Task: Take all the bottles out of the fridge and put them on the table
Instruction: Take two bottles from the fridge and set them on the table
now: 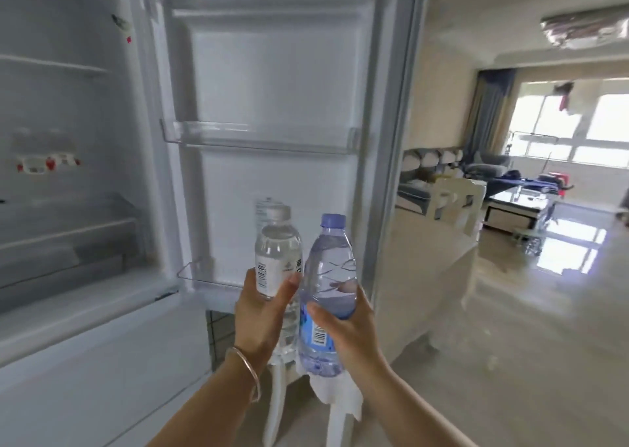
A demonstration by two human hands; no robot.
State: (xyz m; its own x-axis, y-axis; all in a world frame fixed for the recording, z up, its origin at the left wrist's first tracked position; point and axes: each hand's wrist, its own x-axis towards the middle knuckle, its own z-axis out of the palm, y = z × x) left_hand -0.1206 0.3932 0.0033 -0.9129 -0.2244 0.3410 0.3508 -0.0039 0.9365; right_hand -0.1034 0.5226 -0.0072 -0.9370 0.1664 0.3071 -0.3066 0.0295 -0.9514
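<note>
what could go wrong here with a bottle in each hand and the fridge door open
The clear bottle with the white label and the blue-tinted bottle with the blue cap sit close together; they may knock and loosen either grip. Both the left hand and right hand are full, so the open white fridge door may stay open.

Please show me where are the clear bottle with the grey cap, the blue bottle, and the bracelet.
clear bottle (pixel 277 256), head view, on its upper body below the grey cap.
blue bottle (pixel 328 276), head view, on its body above the label.
bracelet (pixel 246 366), head view, on the band at the left wrist.
</note>
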